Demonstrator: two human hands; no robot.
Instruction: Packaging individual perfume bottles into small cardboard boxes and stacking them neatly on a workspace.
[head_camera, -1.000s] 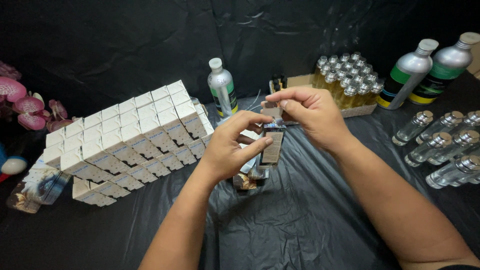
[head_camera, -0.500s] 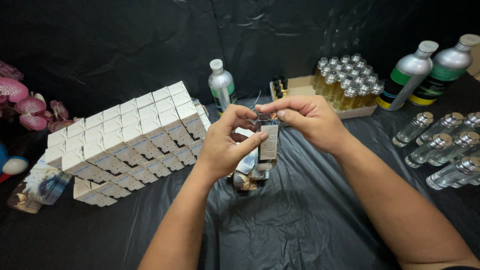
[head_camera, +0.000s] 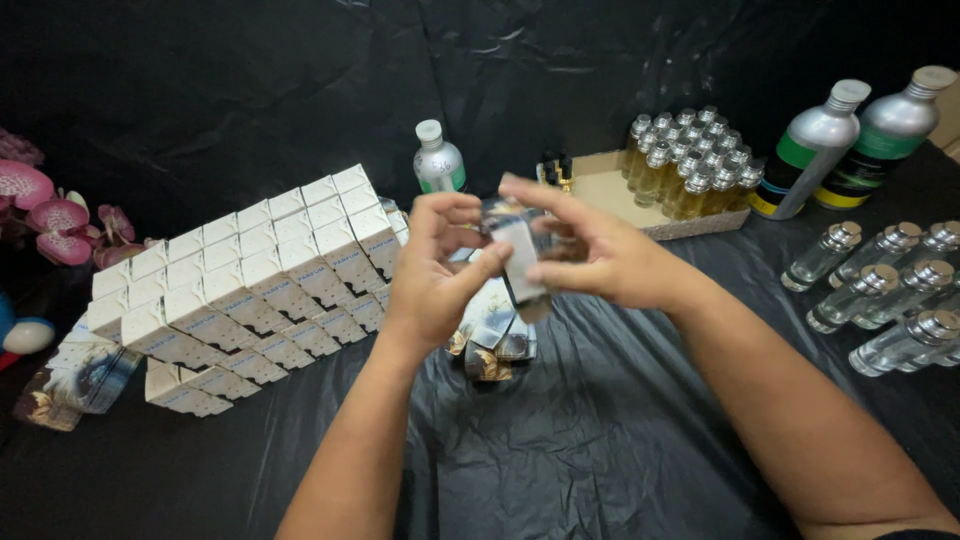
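Both hands have tilted the small flat printed carton (head_camera: 522, 262) since a moment ago, its top now leaning toward the left hand (head_camera: 432, 282). That hand's grip is closed on the carton's near side, thumb pressed on its face; the right hand (head_camera: 598, 258) pinches the far edge and top. They hold it in the air above a small heap of flattened printed cartons (head_camera: 492, 335) on the black-covered counter (head_camera: 600, 440). Stacked white boxes (head_camera: 250, 280) lie to the left, clear glass bottles (head_camera: 885, 290) to the right.
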